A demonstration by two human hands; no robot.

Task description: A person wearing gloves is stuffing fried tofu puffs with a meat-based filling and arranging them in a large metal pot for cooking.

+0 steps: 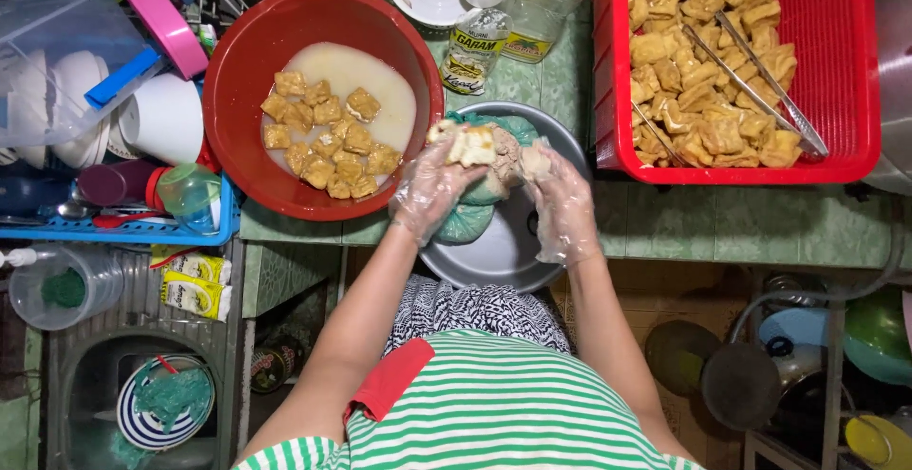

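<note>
Both my hands wear thin clear plastic gloves. My left hand [432, 190] holds a split fried tofu puff [469, 144] with pale filling showing. My right hand [562, 206] pinches a lump of pale filling [534, 159] right beside the puff. Both hands hover over a grey metal bowl [503, 247] that holds a green plastic bag [465, 223] of filling. To the left a red bowl [256, 52] contains several tofu puffs [328, 138] sitting in whitish liquid.
A red plastic basket [841, 81] at the right holds many fried tofu puffs and metal tongs [765, 76]. Bottles and a salt packet [475, 47] stand behind the grey bowl. A blue dish rack [123, 228] with cups sits at the left; a sink lies below it.
</note>
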